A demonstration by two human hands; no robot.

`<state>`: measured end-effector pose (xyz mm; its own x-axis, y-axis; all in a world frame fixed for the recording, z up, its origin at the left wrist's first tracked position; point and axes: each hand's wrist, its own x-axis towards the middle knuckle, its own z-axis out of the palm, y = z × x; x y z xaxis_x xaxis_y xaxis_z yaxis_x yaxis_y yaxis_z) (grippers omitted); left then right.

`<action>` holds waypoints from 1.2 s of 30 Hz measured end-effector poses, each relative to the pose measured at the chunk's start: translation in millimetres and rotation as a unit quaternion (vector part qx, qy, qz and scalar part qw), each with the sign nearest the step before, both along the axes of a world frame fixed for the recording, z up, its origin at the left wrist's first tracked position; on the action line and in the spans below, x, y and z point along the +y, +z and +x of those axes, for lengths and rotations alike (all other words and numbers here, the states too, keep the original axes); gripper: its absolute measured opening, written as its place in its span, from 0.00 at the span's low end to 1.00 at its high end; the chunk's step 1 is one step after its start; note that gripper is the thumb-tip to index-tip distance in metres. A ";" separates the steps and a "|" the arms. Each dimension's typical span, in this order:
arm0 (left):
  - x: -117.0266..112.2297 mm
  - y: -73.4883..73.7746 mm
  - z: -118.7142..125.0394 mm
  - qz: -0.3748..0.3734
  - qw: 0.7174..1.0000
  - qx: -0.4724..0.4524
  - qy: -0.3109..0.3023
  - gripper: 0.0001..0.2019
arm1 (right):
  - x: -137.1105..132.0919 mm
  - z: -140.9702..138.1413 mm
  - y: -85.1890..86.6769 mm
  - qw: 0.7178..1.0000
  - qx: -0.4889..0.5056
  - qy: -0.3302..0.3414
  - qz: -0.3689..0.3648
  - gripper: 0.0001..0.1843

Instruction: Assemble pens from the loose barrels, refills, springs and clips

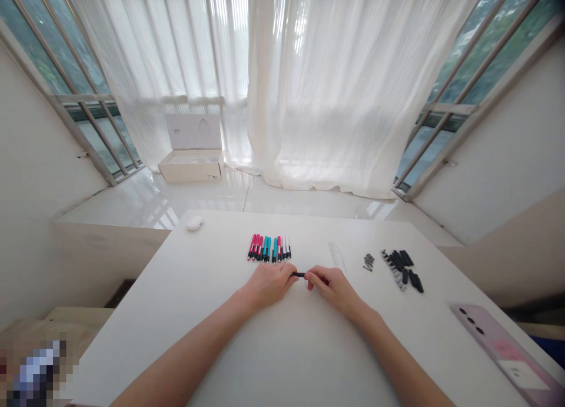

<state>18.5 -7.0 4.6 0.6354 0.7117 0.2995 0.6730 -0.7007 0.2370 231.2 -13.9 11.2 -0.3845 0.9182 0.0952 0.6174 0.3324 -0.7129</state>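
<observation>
Both my hands meet over the middle of the table, each closed on one end of a slim black pen part (299,274). My left hand (271,282) grips its left end with bent fingers. The thumb and fingers of my right hand (329,283) pinch the right end. Only a short dark length shows between them. Just beyond my left hand lies a row of pens (269,248) in pink, teal and white with black tips. Thin wire-like rods (338,257) rest past my right hand.
Small dark grey pieces (368,262) sit right of the rods. Farther right are black tubular parts (402,260) and a strip of grey clips (394,270). A pink phone (503,351) lies near the table's right edge, a white earbud case (194,223) at back left. Behind stands an open box (190,164).
</observation>
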 end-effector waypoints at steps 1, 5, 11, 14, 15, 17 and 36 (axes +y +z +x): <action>0.2 -0.5 0.4 0.001 1.000 0.000 0.003 0.10 | 0.2 -0.2 -1.1 1.000 0.013 0.004 0.002 0.15; 0.0 -1.1 1.2 0.004 1.000 0.000 0.008 0.10 | 0.6 -0.7 -2.1 1.000 0.026 0.004 0.009 0.12; -1.5 0.3 0.4 -0.002 1.000 0.009 0.017 0.08 | -1.2 0.3 3.0 1.000 -0.018 0.011 0.011 0.17; -1.4 0.7 0.7 -0.001 1.000 0.018 0.010 0.09 | -1.1 0.2 0.6 1.000 -0.010 0.009 0.020 0.15; -1.2 0.7 0.9 -0.001 1.000 0.019 0.009 0.09 | -0.6 0.3 -0.9 1.000 0.001 0.007 0.022 0.14; -1.0 0.5 1.2 -0.001 1.000 0.018 0.009 0.10 | 0.7 0.8 -3.5 1.000 0.015 0.003 0.026 0.14; -0.6 -1.1 1.0 -0.011 0.999 0.043 0.023 0.08 | 17.7 52.1 8.8 0.964 -0.050 -0.176 0.191 0.19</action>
